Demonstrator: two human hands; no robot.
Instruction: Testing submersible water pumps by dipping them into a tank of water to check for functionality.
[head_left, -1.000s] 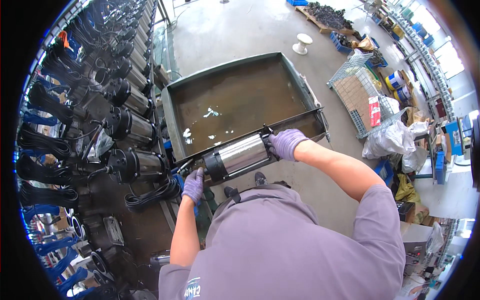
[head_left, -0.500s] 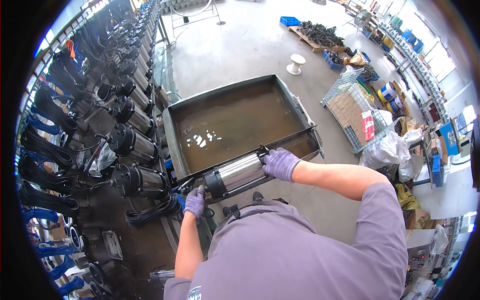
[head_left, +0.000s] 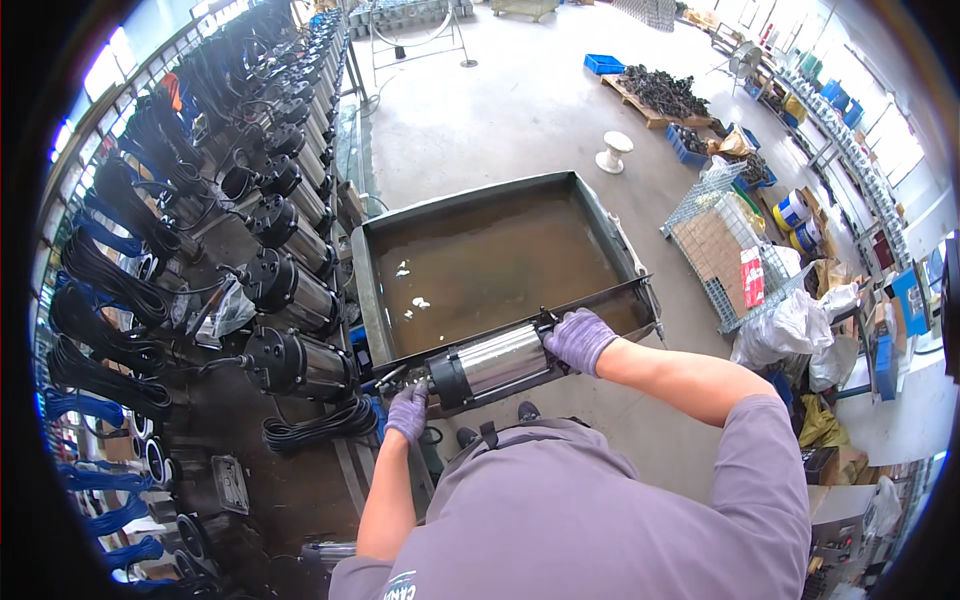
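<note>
A submersible pump [head_left: 500, 362] with a shiny steel barrel and black end parts lies on its side along the near edge of a metal tank [head_left: 362, 285] of brown, murky water. At its left end, my left hand [head_left: 408, 412], in a purple-grey glove, closes on the narrow fitting beside the black collar. My gloved right hand [head_left: 582, 342] grips the opposite end, its fingers curled over the black cap. The undersides of the pump and the fingertips are partly hidden.
Rows of similar steel pumps [head_left: 300, 362] with coiled black cables [head_left: 320, 424] stand to the left. A wire-mesh cage [head_left: 722, 250], white plastic bags [head_left: 785, 315] and a white spool [head_left: 614, 152] are on the right. Farther off sits a pallet of dark parts [head_left: 660, 92].
The whole view has shifted, so the tank and surroundings sit lower and farther right. Both hands keep their hold on the pump, which stays at the tank's near edge.
</note>
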